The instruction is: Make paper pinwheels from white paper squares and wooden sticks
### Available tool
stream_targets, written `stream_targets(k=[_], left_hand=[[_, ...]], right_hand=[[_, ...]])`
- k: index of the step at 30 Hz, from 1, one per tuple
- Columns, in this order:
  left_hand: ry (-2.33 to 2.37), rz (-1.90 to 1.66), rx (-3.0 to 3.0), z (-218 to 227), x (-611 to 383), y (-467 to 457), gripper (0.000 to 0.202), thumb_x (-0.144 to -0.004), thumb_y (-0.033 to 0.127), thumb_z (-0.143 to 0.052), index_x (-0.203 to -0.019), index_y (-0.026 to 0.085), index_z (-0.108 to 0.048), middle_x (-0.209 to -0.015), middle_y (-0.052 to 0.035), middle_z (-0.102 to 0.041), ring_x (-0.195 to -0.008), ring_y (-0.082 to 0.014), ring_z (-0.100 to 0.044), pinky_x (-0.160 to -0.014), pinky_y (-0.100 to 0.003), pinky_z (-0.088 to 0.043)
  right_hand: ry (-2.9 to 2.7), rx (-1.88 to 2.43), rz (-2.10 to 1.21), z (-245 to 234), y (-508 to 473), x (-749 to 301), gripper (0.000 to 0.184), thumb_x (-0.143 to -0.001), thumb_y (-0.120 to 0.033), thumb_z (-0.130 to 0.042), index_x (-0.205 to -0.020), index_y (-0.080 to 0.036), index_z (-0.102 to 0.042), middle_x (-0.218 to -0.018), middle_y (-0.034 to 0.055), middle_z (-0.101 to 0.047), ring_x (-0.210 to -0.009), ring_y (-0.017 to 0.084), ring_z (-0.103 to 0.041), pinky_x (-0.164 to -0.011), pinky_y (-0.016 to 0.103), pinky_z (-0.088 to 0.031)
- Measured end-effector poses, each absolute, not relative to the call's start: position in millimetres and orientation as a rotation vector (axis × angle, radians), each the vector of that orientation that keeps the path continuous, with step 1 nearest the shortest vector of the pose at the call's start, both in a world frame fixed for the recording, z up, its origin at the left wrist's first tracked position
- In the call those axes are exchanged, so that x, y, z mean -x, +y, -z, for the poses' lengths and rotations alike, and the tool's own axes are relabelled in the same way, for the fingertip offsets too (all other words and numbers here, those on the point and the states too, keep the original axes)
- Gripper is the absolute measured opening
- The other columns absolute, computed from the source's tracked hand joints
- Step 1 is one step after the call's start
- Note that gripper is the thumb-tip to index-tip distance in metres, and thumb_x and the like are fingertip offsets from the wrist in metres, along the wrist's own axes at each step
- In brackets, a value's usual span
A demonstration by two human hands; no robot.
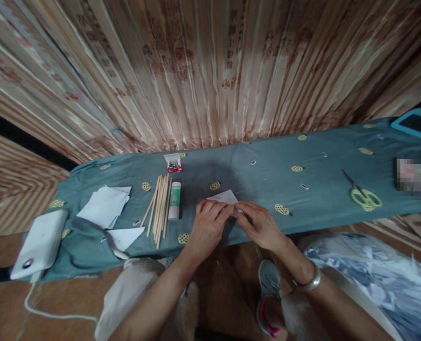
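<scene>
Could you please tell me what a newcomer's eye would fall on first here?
Probably the left hand and right hand, holding white paper near the picture's middle. Next come the wooden sticks to their left, beside a white tube with a green label; then the green-handled scissors lying off to the right.

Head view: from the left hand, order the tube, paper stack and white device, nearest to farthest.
1. Tube, just left of the left hand.
2. Paper stack, farther left, past the sticks.
3. White device, at far left.

Left hand (209, 221) and right hand (262, 226) are holding fingers (215, 207) bent, tips close together; both forearms (162, 292) are slanting inward.
</scene>
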State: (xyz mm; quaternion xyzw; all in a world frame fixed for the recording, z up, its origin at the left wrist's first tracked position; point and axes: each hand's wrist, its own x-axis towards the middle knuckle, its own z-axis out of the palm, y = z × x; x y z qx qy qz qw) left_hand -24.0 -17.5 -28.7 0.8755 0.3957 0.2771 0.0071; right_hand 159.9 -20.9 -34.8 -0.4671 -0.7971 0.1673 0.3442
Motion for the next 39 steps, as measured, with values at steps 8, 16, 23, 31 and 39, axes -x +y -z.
stream_targets(k=[8,16,23,31,39], left_hand=[[1.222,-0.854,-2.794,35,30,-10,0.017,-0.093,0.018,-0.053,-0.093,0.02,-0.07,-0.089,-0.0038,-0.07,-0.087,-0.0193,-0.057,-0.086,-0.04,-0.039],[1.177,-0.845,-2.804,39,36,-8,0.02,-0.094,0.017,-0.05,-0.097,0.019,-0.069,-0.091,-0.0046,-0.073,-0.084,-0.0189,-0.061,-0.084,-0.04,-0.042],[1.099,-0.873,-2.789,46,36,-12,0.023,-0.095,0.018,-0.048,-0.099,0.019,-0.07,-0.094,-0.0061,-0.074,-0.084,-0.0178,-0.064,-0.084,-0.039,-0.044],[1.055,-0.888,-2.74,47,35,-19,0.019,-0.094,0.015,-0.05,-0.1,0.019,-0.067,-0.098,-0.0047,-0.075,-0.084,-0.0168,-0.067,-0.087,-0.038,-0.044],[1.117,-0.792,-2.555,42,40,-27,0.017,-0.089,0.012,-0.053,-0.098,0.019,-0.066,-0.099,-0.0042,-0.074,-0.089,-0.018,-0.064,-0.086,-0.037,-0.043]], right_hand=[[-1.993,1.295,-0.499,43,-19,-175,0.041,-0.084,-0.009,-0.04,-0.111,-0.022,-0.068,-0.108,0.0074,-0.073,-0.098,0.021,-0.069,-0.086,0.036,-0.056],[-2.08,1.336,-0.294,47,-23,-181,0.038,-0.091,-0.009,-0.04,-0.117,-0.019,-0.065,-0.115,0.0128,-0.068,-0.108,0.024,-0.063,-0.095,0.046,-0.053],[-2.166,1.349,-0.116,42,-28,-187,0.041,-0.091,-0.009,-0.042,-0.125,-0.023,-0.06,-0.149,0.0131,-0.041,-0.14,0.029,-0.035,-0.104,0.053,-0.044],[-2.221,1.269,-0.152,43,-32,-193,0.025,-0.093,-0.015,-0.045,-0.097,-0.02,-0.069,-0.146,0.0131,-0.047,-0.14,0.029,-0.034,-0.104,0.055,-0.043],[-2.113,1.243,-0.524,41,-33,-192,0.017,-0.093,-0.024,-0.051,-0.093,-0.022,-0.068,-0.121,0.0085,-0.066,-0.118,0.024,-0.058,-0.098,0.047,-0.05]])
